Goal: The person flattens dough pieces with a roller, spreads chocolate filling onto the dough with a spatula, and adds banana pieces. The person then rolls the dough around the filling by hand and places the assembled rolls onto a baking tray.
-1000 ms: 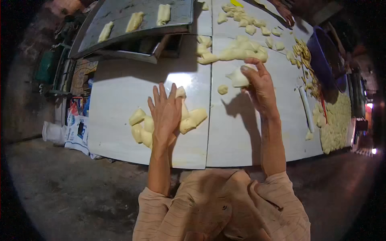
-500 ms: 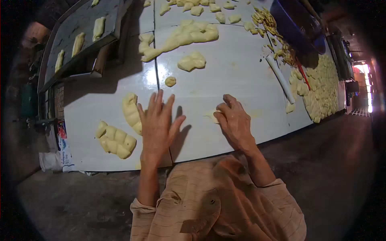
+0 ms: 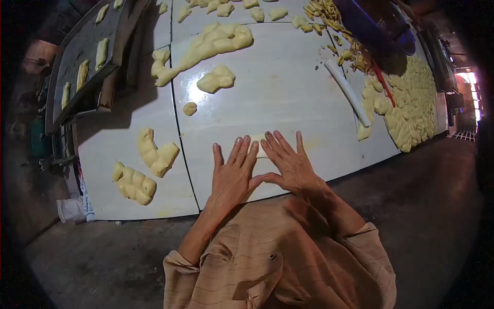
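Side by side near the front edge of the white table (image 3: 247,105), both my hands lie flat with spread fingers. A small pale piece of dough (image 3: 260,139) shows between and beneath the fingertips, mostly hidden by them. My left hand (image 3: 234,172) and my right hand (image 3: 289,165) come close together at the thumbs. Left of them lie two segmented lumps of dough, a bent one (image 3: 157,154) and a longer one (image 3: 134,183). A small dough ball (image 3: 190,108) and a larger lump (image 3: 216,79) sit farther off.
A long dough strip (image 3: 211,44) and cut pieces lie at the back. At the left stands a dark tray (image 3: 77,56) with rolled dough on it. To the right are a white rod (image 3: 347,92), a red stick (image 3: 382,85), a blue basin (image 3: 373,26) and a flattened dough mass (image 3: 411,110).
My left hand has come across to the right and down beside the right hand. The right hand has opened from a pinch on the dough and now lies flat over it.
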Available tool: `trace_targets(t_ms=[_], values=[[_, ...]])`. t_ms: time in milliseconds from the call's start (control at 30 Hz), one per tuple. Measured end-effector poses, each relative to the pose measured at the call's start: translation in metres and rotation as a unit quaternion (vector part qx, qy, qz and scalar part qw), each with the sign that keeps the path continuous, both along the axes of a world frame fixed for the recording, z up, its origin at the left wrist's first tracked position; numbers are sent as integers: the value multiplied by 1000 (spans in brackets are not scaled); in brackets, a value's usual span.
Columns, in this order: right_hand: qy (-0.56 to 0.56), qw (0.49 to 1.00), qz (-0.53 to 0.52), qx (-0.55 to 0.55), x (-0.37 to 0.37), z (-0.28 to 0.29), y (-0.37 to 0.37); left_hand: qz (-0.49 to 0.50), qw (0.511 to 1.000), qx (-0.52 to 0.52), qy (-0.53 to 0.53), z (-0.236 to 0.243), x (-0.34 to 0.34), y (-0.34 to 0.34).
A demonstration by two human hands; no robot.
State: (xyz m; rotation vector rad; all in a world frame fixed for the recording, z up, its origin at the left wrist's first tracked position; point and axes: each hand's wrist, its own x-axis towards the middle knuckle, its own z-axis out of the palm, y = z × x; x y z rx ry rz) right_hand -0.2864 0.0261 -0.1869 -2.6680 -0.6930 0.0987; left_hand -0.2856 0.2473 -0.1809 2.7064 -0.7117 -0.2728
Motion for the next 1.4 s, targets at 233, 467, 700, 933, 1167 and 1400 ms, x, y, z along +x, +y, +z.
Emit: trace_targets(t_ms=[233, 467, 700, 933, 1167, 1400], values=[[-105, 930, -308, 173, 58, 11, -97, 176, 982, -65, -13, 3, -35, -22], [-152, 944, -261, -136, 113, 0, -197, 172, 982, -79, 12, -1, -31, -38], [-134, 978, -155, 38, 81, 53, -143, 202, 974, -63, -87, -1, -50, -27], [-38, 987, 122, 102, 51, 30, -36, 231, 955, -50, -180, -1, -41, -27], [-106, 993, -14, -45, 79, -2, 3, 281, 956, 51, -66, -9, 26, -19], [-158, 982, -88, -50, 172, 0, 30, 290, 947, 40, -134, -16, 136, 2]])
